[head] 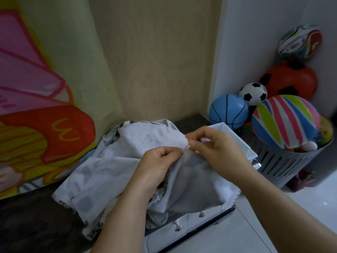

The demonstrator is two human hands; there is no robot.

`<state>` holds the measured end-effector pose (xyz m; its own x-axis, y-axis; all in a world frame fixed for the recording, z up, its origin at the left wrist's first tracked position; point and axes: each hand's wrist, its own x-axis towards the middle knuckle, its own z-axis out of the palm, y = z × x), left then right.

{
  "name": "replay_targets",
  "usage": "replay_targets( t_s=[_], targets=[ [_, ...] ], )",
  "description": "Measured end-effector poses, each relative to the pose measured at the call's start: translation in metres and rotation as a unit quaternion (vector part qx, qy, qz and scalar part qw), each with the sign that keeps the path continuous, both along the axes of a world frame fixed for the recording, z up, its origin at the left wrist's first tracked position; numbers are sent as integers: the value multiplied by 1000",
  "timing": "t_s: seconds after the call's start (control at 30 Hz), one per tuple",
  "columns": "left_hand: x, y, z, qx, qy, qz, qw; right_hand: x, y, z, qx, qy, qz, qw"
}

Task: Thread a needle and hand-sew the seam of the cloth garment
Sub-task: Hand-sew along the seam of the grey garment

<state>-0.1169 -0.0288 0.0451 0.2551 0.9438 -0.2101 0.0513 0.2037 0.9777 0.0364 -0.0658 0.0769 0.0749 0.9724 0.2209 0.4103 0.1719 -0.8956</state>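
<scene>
Garment (109, 172) — pinched between both hands (160, 161), countertop (32, 221)

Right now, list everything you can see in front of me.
garment: one, white-grey, on the table
table: one, dark, lower left
box: one, white, behind right hand
basket: one, grey, right
balls: at least five; blue, black-white, orange-black, striped, multicoloured; in and around basket
curtain: one, cartoon print, left
drawers: white, below garment
needle: too small to tell
left hand: pinches garment edge
right hand: pinches garment edge
</scene>
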Motion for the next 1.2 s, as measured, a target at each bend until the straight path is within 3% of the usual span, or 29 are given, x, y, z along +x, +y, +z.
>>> replay_targets(
  t_s=[0.1, 0.2, 0.27, 0.33, 0.4, 0.47, 0.5, 0.57, 0.67, 0.8, 0.93, 1.0, 1.07, 1.2],
  targets=[
    [-3, 2, -3, -7, 41, 39, 998, 11, 3, 9, 47, 43, -149, 987],
    [-5, 4, -6, -5, 39, 48, 998, 26, 7, 16, 93, 248, -249, 932],
    [-4, 4, -6, -3, 36, 46, 998, 29, 5, 21, 104, 437, -212, 868],
    [-3, 4, -5, -1, 33, 40, 999, 24, 1, 27, 86, 539, -146, 825],
    [-3, 3, -3, 4, 42, 35, 999, 17, -3, 29, 22, 461, -108, 881],
    [-2, 4, -3, 14, 48, 33, 998, 11, -4, 26, -39, 216, -80, 972],
    [-2, 4, -3, 21, 52, 32, 998, 9, -5, 22, -47, 62, -59, 995],
    [0, 3, -3, 31, 59, 32, 997, 5, -5, 11, -42, -157, -23, 986],
    [1, 2, -2, 37, 49, 26, 998, 1, -3, 0, -57, -267, -36, 961],
    [1, 0, 0, 38, 50, 14, 998, 3, -1, 1, -46, -267, -43, 962],
    [-1, 1, -1, 34, 55, 29, 998, 4, -3, 12, 6, -83, -32, 996],
    [-2, 3, -3, 30, 56, 33, 997, 5, -4, 17, 36, 45, -50, 997],
    [-3, 4, -4, 28, 59, 33, 997, 7, -4, 21, 66, 119, -74, 988],
    [-3, 4, -6, 28, 63, 39, 997, 12, -2, 21, 99, 109, -107, 983]
  ],
)
